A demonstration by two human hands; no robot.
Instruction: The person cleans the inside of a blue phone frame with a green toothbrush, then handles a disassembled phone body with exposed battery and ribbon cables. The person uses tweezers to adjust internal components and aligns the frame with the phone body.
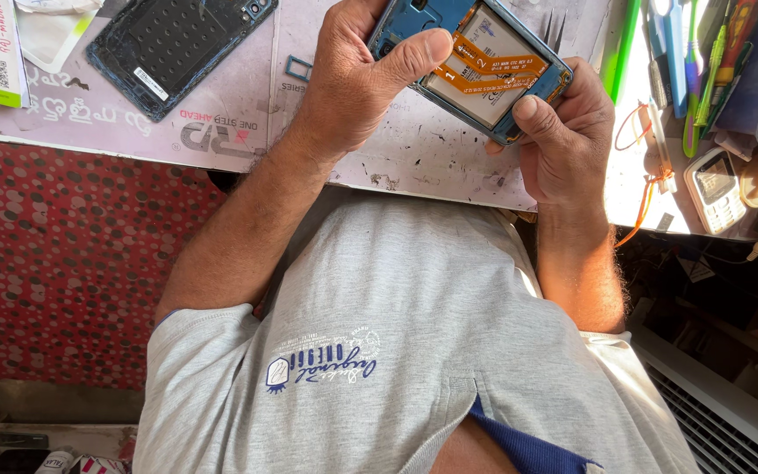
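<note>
Opened phone (475,66): glossy orange flex ribbon, blue plastic frame; scuffed matt mat (414,149).

Bare mat strip (414,149) btwn hands & desk edge, back cover (177,48) left, tool clutter (695,61) right

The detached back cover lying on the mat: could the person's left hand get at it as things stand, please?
Probably not at once. The left hand is gripping the opened phone together with the right hand. The back cover lies apart on the mat with nothing between, so once freed, likely yes.
</note>
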